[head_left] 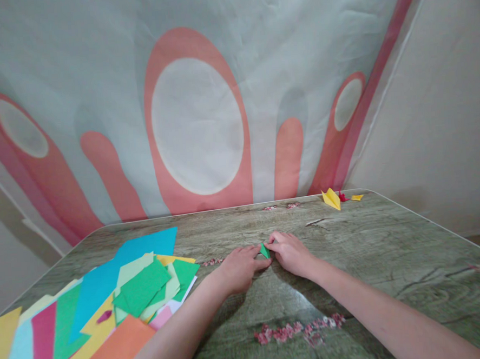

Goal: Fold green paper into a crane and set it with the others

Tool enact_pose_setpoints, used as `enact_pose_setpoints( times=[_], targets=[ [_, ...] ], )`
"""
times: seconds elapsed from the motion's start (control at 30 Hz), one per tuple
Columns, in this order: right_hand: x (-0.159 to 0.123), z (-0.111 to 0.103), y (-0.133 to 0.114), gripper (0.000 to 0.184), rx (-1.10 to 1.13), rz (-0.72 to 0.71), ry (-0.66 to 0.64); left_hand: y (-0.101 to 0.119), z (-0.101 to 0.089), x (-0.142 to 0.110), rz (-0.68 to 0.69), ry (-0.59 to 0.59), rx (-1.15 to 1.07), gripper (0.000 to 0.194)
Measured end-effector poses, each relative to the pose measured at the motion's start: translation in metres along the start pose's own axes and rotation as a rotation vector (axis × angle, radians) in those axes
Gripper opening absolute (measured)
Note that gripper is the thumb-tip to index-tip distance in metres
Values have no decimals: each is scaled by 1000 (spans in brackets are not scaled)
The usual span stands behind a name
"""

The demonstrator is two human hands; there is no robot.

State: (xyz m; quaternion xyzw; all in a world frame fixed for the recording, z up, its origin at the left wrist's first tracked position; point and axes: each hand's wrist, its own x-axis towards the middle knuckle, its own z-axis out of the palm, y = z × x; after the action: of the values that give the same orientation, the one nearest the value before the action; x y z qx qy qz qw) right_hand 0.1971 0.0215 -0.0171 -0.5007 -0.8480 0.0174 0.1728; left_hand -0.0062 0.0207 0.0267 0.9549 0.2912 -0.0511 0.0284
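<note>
Where green paper is lying: between your left hand and right hand, over the worktop
Long axis: running roughly near to far
Both grips: you're pinching it narrowly, neither sitting nearer

And up at the back we have the backdrop, pale grey-blue, a big white oval ringed in pink, slimmer pink shapes either side! A plain wall runs down the right. Below, it's the wood-grain table, pink blossom patterns dotted across it. Far right corner: a yellow folded paper, a red scrap right beside it, then a smaller yellow piece. Over on the left, overlapping coloured sheets, blue, green, yellow, orange, and a little dark-pink piece lying on top!
</note>
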Motion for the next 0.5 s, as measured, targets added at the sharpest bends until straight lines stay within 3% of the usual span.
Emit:
enact_pose_setpoints(
  times=[0.27, 0.5],
  targets=[
    [-1, 15, 18, 43, 332, 15, 136, -3, -2, -3, 20, 19, -109, 64],
    [-1, 15, 19, 44, 382, 10, 156, -1, -3, -5, 23, -14, -127, 68]
  ],
)
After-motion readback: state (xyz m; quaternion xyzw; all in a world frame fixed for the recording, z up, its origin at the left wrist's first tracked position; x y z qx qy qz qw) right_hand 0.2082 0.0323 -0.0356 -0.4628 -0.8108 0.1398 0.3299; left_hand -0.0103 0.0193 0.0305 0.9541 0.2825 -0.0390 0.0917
